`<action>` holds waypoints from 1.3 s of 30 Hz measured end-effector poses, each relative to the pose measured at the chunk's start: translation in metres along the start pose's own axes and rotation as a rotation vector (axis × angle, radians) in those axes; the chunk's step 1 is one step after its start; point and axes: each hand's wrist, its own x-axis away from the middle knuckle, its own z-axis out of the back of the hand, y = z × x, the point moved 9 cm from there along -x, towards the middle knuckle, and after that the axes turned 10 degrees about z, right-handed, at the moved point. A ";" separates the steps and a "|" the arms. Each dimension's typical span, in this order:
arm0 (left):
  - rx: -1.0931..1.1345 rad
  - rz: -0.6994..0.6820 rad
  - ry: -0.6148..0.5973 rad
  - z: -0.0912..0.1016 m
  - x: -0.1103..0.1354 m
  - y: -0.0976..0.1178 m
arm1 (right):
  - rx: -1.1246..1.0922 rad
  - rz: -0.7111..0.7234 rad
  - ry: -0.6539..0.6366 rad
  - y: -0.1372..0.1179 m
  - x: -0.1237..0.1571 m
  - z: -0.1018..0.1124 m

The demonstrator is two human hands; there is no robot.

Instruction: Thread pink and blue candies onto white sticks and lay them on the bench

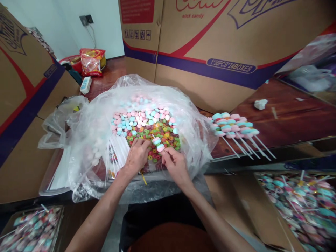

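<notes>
My right hand (175, 163) pinches a candy stick (158, 143) threaded with pink, blue and white pieces, its tip pointing up and left. To its left, my left hand (139, 153) has its fingers bunched over the loose candy; whatever is between them is hidden. Small red, green, yellow and orange ring candies (166, 134) lie in the middle of a clear plastic bag (195, 115). Behind these are pink, blue and white round candies (141, 117). Beside my left wrist, a bundle of white sticks (117, 150) lies in the bag.
Filled candy sticks (235, 126) are stacked on the table at the right. Large cardboard cartons (189, 70) stand behind and at the left. Boxes of wrapped candy (304, 210) sit low on both sides. A red snack packet (91, 61) and crumpled tissue (260, 104) lie farther back.
</notes>
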 end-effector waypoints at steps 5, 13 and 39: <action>0.563 0.261 0.088 0.009 -0.002 -0.031 | -0.040 0.006 -0.045 -0.003 0.000 -0.003; 1.174 0.553 0.135 0.012 -0.001 -0.055 | -0.041 0.061 -0.178 -0.018 0.001 -0.018; 1.378 0.694 0.047 -0.002 0.016 -0.051 | 0.109 0.128 -0.142 -0.024 0.002 -0.017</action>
